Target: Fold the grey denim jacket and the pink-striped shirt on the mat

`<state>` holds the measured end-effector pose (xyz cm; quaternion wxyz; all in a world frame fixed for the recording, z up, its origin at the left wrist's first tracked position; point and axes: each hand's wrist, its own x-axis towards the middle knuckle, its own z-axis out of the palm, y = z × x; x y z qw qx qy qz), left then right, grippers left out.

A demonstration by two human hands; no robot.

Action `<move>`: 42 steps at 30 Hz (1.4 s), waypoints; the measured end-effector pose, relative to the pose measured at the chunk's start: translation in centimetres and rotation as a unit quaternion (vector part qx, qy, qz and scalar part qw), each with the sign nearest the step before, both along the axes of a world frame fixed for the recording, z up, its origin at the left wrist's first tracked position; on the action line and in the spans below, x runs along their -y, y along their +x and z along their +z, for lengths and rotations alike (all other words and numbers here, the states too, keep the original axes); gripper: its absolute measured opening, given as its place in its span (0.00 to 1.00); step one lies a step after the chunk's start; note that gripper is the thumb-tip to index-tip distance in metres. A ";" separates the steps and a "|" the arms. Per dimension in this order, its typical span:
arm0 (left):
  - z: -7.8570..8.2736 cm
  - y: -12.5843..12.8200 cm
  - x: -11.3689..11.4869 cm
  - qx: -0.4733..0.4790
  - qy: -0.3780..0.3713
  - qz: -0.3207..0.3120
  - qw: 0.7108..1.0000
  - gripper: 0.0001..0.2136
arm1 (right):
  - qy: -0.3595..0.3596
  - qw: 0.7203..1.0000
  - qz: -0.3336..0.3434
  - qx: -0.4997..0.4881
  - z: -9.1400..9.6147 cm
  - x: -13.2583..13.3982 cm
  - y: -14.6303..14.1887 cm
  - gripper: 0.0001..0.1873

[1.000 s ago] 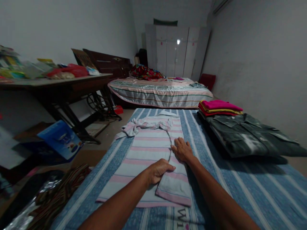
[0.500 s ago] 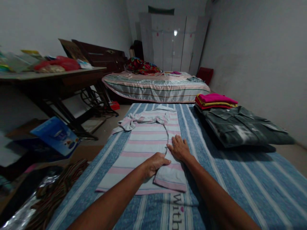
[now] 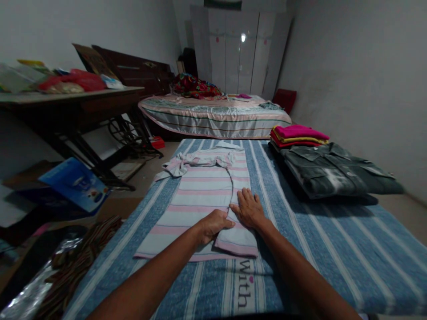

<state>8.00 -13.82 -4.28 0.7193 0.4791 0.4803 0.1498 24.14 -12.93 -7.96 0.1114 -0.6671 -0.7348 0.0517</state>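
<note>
1. Striped shirt [image 3: 200,195] lies flat on the blue sheet [image 3: 316,231], its right side folded inward.
2. Right hand [image 3: 248,209], fingers spread flat on the fold, has slid back beside the left hand [image 3: 213,224].
3. Left hand curled at the fold edge; whether it pinches cannot be told.
4. Judgement: the crease is now pressed nearly to the hem.

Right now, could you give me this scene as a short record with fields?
Surface: blue striped sheet
Garment in hand: pink-and-white striped shirt, lying flat, right side folded inward
Left hand: curled on the folded flap near the hem
Right hand: flat, palm down on the fold
Beside, right: dark green shirt, folded; bright folded stack behind it
Beyond: another bed
</note>
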 end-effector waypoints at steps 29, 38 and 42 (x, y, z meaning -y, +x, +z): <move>1.4 -1.5 1.9 -0.170 0.100 -0.080 0.977 0.10 | -0.020 0.999 0.014 -0.024 0.9 6.7 -1.5 0.38; 2.6 -2.7 2.0 -0.327 0.179 -0.154 0.915 0.03 | -0.053 0.995 0.044 -0.066 0.9 8.0 -2.3 0.40; 4.0 -2.2 1.0 -0.423 0.356 -0.150 0.820 0.04 | -0.053 0.995 0.033 -0.074 1.0 7.9 -2.5 0.40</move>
